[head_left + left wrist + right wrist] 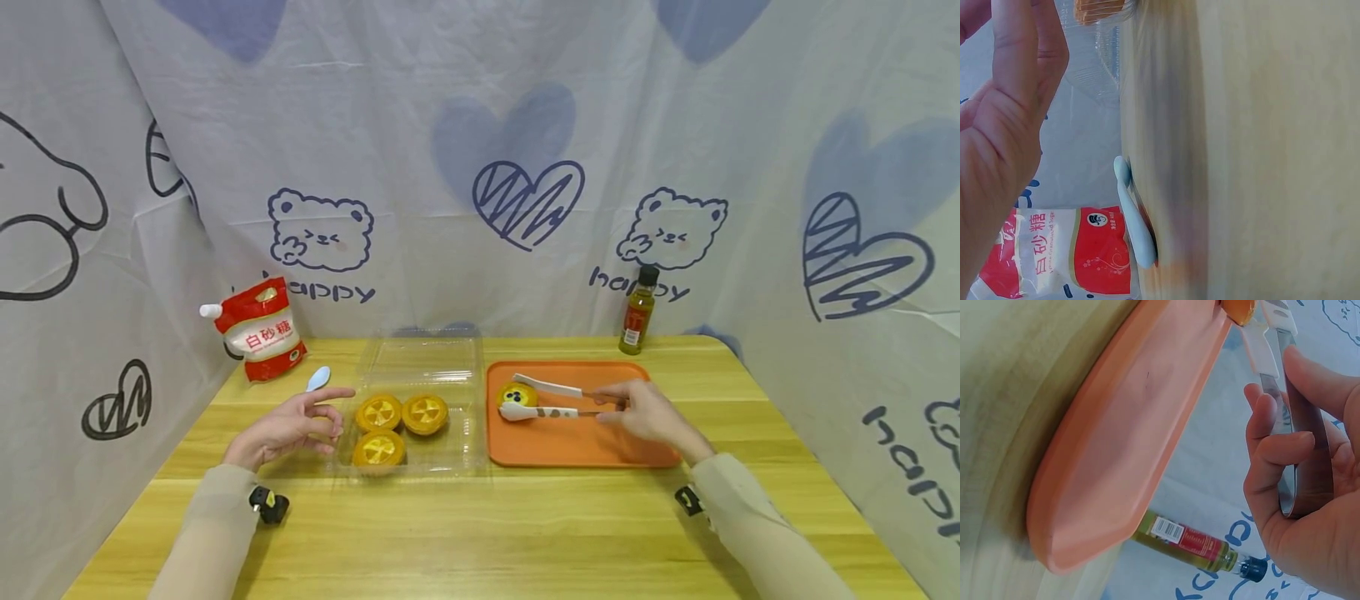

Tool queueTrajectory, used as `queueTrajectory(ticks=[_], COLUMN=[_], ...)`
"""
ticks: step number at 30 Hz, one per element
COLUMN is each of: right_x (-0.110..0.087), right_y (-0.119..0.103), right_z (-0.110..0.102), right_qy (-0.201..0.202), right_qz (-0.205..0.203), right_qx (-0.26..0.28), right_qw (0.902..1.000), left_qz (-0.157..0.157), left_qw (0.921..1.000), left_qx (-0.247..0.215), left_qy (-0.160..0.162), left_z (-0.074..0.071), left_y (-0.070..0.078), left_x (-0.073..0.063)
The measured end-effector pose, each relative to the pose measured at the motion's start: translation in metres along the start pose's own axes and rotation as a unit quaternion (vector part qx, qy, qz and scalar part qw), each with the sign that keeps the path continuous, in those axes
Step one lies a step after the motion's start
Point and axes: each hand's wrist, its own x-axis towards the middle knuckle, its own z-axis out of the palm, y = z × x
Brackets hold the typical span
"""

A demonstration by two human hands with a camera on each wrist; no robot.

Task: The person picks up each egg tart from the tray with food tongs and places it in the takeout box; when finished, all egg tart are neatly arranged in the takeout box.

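Nearest, saw sleeves with open surface between. At the left edge of the clear container, found the left hand free, loosely spread; inside, counted three tarts. Farther right, on the orange tray, spotted a dark-topped tart between tips of parted tongs, left of the right hand, half closed, gripping them.

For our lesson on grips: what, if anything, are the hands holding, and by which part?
The right hand holds the tongs by their metal handle. The left hand holds nothing. Whether the tongs' tips grip the dark-topped tart cannot be told.
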Motion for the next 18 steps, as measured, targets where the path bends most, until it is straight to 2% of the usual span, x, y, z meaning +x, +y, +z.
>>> queueTrajectory(ticks=[9,12,18], right_x=[-0.005,-0.005,-0.005], right_y=[-0.004,-0.010,-0.025], right_z=[-0.001,-0.003,-0.008], right_qy=[0.011,0.014,0.026], right_qz=[-0.014,-0.015,-0.043], right_qx=[0.035,0.045,0.037], right_qw=[0.9992,0.9988,0.9980], left_qz=[-0.009,-0.007,-0.001], left_qw=[1.0000,1.0000,1.0000], left_qx=[0.004,0.006,0.006], left_qy=[0.002,0.002,0.002], left_z=[0.003,0.003,0.001], left_y=[0.004,0.003,0.001], left_x=[0.001,0.000,0.000])
